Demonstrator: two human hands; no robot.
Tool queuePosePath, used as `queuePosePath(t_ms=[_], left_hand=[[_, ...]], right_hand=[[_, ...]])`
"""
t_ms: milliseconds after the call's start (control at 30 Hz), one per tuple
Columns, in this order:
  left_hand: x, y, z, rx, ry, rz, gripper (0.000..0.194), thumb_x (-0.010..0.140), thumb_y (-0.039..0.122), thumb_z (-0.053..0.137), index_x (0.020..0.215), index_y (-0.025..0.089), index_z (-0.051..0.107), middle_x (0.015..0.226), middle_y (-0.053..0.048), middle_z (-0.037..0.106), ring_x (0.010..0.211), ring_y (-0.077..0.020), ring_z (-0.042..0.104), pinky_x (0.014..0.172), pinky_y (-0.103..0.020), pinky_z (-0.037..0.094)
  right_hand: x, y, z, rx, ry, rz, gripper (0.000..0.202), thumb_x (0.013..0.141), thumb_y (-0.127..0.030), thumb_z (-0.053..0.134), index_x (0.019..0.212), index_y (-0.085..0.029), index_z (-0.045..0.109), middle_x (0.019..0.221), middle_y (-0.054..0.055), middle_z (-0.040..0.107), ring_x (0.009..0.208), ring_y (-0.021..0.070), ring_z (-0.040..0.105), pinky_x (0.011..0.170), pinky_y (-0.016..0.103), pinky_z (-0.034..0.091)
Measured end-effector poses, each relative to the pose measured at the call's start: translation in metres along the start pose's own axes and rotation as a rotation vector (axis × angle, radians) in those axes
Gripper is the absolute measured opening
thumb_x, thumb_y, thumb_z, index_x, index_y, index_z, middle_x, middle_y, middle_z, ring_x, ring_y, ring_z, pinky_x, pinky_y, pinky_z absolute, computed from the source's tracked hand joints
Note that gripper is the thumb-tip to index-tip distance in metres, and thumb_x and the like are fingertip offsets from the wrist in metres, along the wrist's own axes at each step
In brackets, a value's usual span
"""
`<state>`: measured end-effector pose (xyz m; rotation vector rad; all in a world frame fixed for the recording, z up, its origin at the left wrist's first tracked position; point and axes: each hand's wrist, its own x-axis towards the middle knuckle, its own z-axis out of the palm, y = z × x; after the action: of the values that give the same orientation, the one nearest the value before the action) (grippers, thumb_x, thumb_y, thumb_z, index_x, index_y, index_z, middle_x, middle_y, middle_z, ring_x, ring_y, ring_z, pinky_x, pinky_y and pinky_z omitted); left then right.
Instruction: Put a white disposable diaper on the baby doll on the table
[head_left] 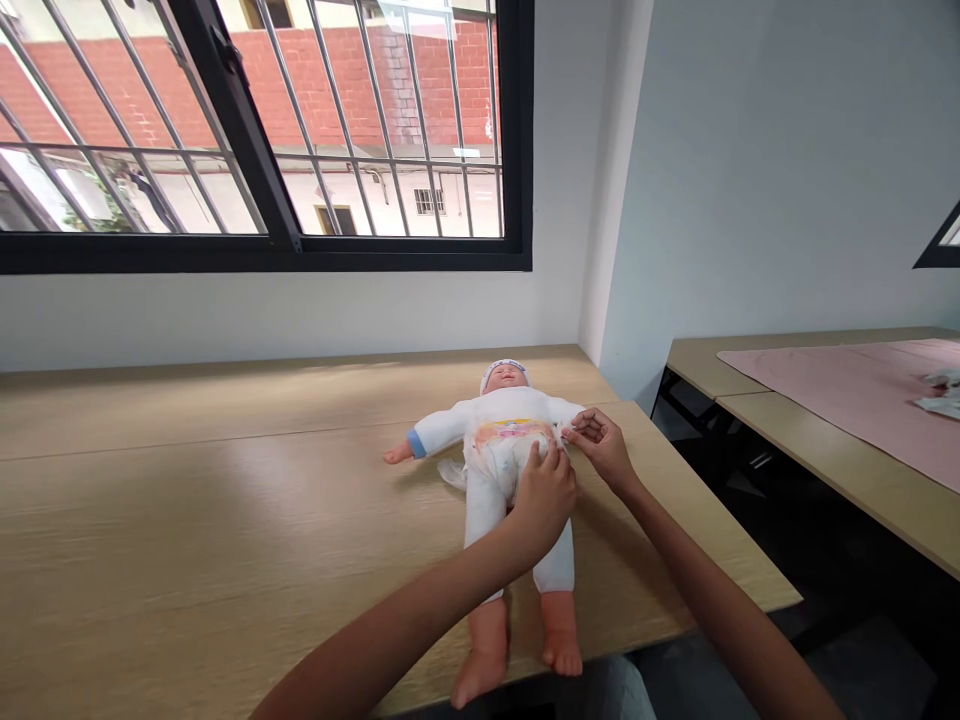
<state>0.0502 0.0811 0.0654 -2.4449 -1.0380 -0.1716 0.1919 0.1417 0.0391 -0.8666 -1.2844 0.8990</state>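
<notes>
A baby doll point(491, 520) in a white outfit and cap lies on its back, feet toward me, on the wooden table. Around its hips is a diaper point(506, 450) with a coloured print along the front waist. My left hand point(546, 490) bends over the diaper's front near its right side, fingers curled on the material. At the diaper's right edge, my right hand point(604, 450) pinches the side with thumb and forefinger. A loose white flap point(452, 474) of the diaper sticks out at the left. The exact grip of the left fingertips is partly hidden.
The table point(225, 540) ends at a slanting edge on the right, and the doll's feet reach its front edge. Beyond a gap stands a second table point(825, 425) with a pink cloth point(862, 385) and a white item point(941, 395). A barred window point(375, 130) is ahead.
</notes>
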Motion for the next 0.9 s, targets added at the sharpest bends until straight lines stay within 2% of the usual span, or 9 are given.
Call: queuePosePath(t_ms=[167,267,400,500,667,733,800,900], left_hand=[[0.003,0.005,0.0,-0.106,-0.088,0.037,0.028,0.093,0.018,0.047,0.096,0.013,0.074,0.102,-0.014,0.069,0.116,-0.035,0.056,0.1,-0.056,0.04],[0.005,0.006,0.003,-0.153,-0.102,0.019,0.025,0.092,0.018,0.05,0.099,0.013,0.074,0.098,-0.015,0.07,0.111,-0.0346,0.058,0.101,-0.059,0.038],[0.005,0.007,0.004,-0.157,-0.094,0.0,0.028,0.091,0.015,0.049,0.109,0.011,0.071,0.103,-0.018,0.07,0.116,-0.036,0.055,0.1,-0.059,0.037],[0.004,0.007,0.004,-0.139,-0.088,-0.001,0.031,0.092,0.015,0.048,0.113,0.01,0.07,0.109,-0.02,0.068,0.119,-0.0381,0.053,0.099,-0.061,0.038],[0.004,0.007,0.004,-0.134,-0.136,0.029,0.031,0.092,0.016,0.048,0.113,0.009,0.069,0.112,-0.018,0.068,0.12,-0.0401,0.052,0.099,-0.062,0.038],[0.003,0.006,0.002,-0.146,-0.121,0.036,0.029,0.093,0.016,0.047,0.11,0.01,0.07,0.108,-0.017,0.069,0.119,-0.0387,0.053,0.1,-0.061,0.038],[0.001,0.002,-0.002,-0.157,-0.079,0.05,0.029,0.093,0.016,0.046,0.107,0.01,0.07,0.107,-0.016,0.069,0.116,-0.0348,0.056,0.1,-0.055,0.04],[0.001,-0.01,-0.009,-0.151,0.026,0.033,0.032,0.093,0.019,0.047,0.121,0.011,0.061,0.127,-0.016,0.061,0.123,-0.031,0.052,0.103,-0.05,0.039]], right_hand=[[0.005,-0.001,0.01,-0.007,-0.044,0.004,0.034,0.063,-0.041,0.079,0.078,-0.021,0.056,0.073,0.0,0.059,0.071,0.0154,0.06,0.071,0.03,0.052],[0.008,-0.003,0.02,-0.078,-0.094,-0.024,0.028,0.067,-0.04,0.076,0.076,-0.021,0.057,0.073,0.0,0.061,0.069,0.0156,0.06,0.067,0.029,0.051],[0.008,-0.01,0.03,-0.248,-0.09,-0.081,0.017,0.072,-0.035,0.07,0.077,-0.021,0.06,0.072,0.0,0.063,0.069,0.0163,0.061,0.067,0.03,0.05],[0.007,-0.013,0.033,-0.282,-0.135,-0.066,0.018,0.073,-0.032,0.069,0.087,-0.022,0.063,0.071,-0.001,0.064,0.068,0.0158,0.062,0.067,0.029,0.051],[0.0,-0.01,0.033,-0.174,-0.179,-0.008,0.038,0.075,-0.039,0.069,0.109,-0.023,0.063,0.086,0.003,0.07,0.082,0.0187,0.066,0.073,0.031,0.053],[-0.001,-0.008,0.032,-0.065,-0.133,0.05,0.041,0.076,-0.045,0.067,0.11,-0.022,0.062,0.082,0.004,0.071,0.082,0.02,0.067,0.074,0.032,0.053],[-0.001,-0.005,0.03,0.047,-0.015,0.1,0.041,0.076,-0.05,0.066,0.105,-0.021,0.061,0.072,0.002,0.069,0.077,0.0199,0.067,0.075,0.034,0.053],[0.003,0.0,0.025,0.115,0.173,0.142,0.038,0.072,-0.054,0.067,0.09,-0.021,0.062,0.068,0.001,0.067,0.069,0.0187,0.065,0.074,0.034,0.052]])
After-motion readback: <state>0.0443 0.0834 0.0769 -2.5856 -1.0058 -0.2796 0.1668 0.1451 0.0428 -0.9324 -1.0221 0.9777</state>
